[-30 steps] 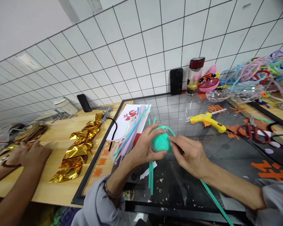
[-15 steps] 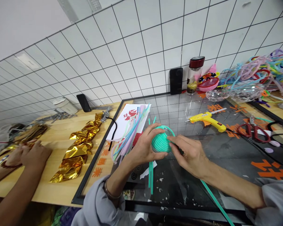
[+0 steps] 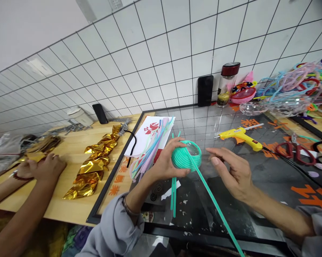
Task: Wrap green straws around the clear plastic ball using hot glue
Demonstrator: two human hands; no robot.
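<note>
My left hand [image 3: 168, 161] grips a small round bowl [image 3: 184, 159] wound with green pipe cleaner, its clear rim and inside showing at the top. From the bowl's near side a long green pipe cleaner [image 3: 213, 200] trails down to the bottom edge of the view. My right hand [image 3: 234, 175] hovers just right of the bowl, fingers apart and holding nothing. Under the bowl, several loose green pipe cleaners [image 3: 173, 198] lie on the dark tabletop.
A yellow glue gun [image 3: 240, 136] and red-handled scissors [image 3: 295, 151] lie to the right. Pastel pipe cleaners [image 3: 152, 144] rest on white paper at left. A phone [image 3: 205, 91] and glass bottle [image 3: 226, 85] stand by the wall. Another person's hands [image 3: 44, 166] are at far left, near gold foil [image 3: 94, 164].
My right hand has let go of the bowl's rim and moved right, its fingers opening. The long green strand now shows across the front of the bowl. My left hand keeps its hold.
</note>
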